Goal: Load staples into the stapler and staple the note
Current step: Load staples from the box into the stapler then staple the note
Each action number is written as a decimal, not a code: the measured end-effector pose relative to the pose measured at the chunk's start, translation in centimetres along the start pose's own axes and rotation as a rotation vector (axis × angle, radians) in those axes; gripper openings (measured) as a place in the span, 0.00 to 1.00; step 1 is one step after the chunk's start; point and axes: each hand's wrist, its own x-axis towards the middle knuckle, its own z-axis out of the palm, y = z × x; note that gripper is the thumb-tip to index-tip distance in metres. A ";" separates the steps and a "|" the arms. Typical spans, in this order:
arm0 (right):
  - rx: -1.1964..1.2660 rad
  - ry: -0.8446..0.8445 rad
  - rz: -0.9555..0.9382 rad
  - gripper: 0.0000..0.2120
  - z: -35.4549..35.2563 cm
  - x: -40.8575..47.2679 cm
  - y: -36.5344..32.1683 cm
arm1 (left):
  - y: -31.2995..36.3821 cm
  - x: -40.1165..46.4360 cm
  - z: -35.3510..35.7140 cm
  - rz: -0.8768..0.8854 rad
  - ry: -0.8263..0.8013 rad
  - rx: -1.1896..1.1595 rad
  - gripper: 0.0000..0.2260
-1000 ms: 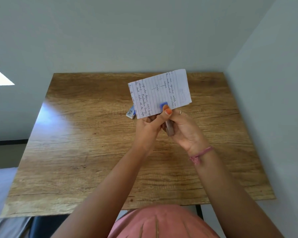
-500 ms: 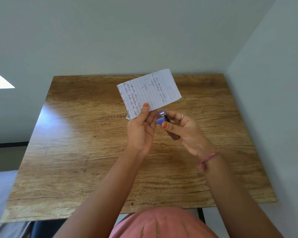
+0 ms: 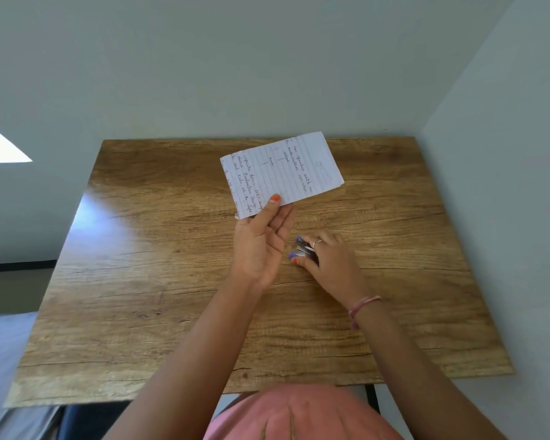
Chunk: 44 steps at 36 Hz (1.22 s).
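Observation:
My left hand [image 3: 261, 246] holds a lined, handwritten note [image 3: 283, 174] by its lower edge, thumb on top, raised over the middle of the wooden table [image 3: 140, 296]. My right hand [image 3: 331, 262] is low at the table surface, closed around a small stapler [image 3: 302, 250] with blue ends and a metal middle. The stapler lies under my fingers, just right of my left palm. The staple box seen earlier is hidden behind the note and my left hand.
The table stands in a corner, with walls close behind and on the right [image 3: 505, 185]. A black table leg [image 3: 372, 398] shows at the near edge. My pink clothing [image 3: 299, 414] fills the bottom centre.
The stapler came off the note's lower edge. My right hand carried it down and to the right to the table surface, while my left hand kept the note lifted.

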 end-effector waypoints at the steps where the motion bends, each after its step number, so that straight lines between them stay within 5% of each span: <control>1: -0.024 -0.016 0.001 0.27 -0.1 0.0 0.0 | -0.1 -0.1 0.1 -0.004 -0.007 -0.008 0.15; 4: -0.027 -0.058 0.039 0.35 -0.9 0.1 -0.3 | -0.3 -0.6 0.4 -0.017 -0.022 -0.042 0.15; 6: 0.195 -0.044 0.070 0.37 -2.2 0.0 -0.8 | -0.3 -0.8 0.5 -0.025 -0.032 -0.064 0.16; 10: 0.979 -0.043 0.133 0.25 -5.4 -0.7 -2.5 | -0.4 -1.2 0.9 -0.034 -0.039 -0.077 0.18; 17: 1.644 0.000 0.131 0.14 -7.6 -0.7 -4.4 | -0.7 -1.8 1.4 -0.029 -0.082 -0.023 0.18; 25: 1.760 0.082 0.267 0.11 -8.5 0.2 -3.8 | 0.2 -1.9 0.0 -0.084 -0.256 0.140 0.15; 30: 1.535 -0.165 0.270 0.03 -10.4 1.0 -1.9 | 4.1 -0.3 -1.3 -0.250 -0.215 0.310 0.44; 34: 1.330 -0.312 0.240 0.15 -11.7 1.4 -1.3 | 6.4 0.7 -0.1 -0.210 -0.215 0.635 0.24; 37: 1.326 -0.313 0.234 0.15 -12.3 1.7 -1.4 | 6.8 1.0 1.2 -0.219 -0.248 0.795 0.09; 44: 1.319 -0.331 0.216 0.14 -13.0 1.7 -0.8 | 6.7 1.0 2.1 -0.155 -0.228 0.881 0.15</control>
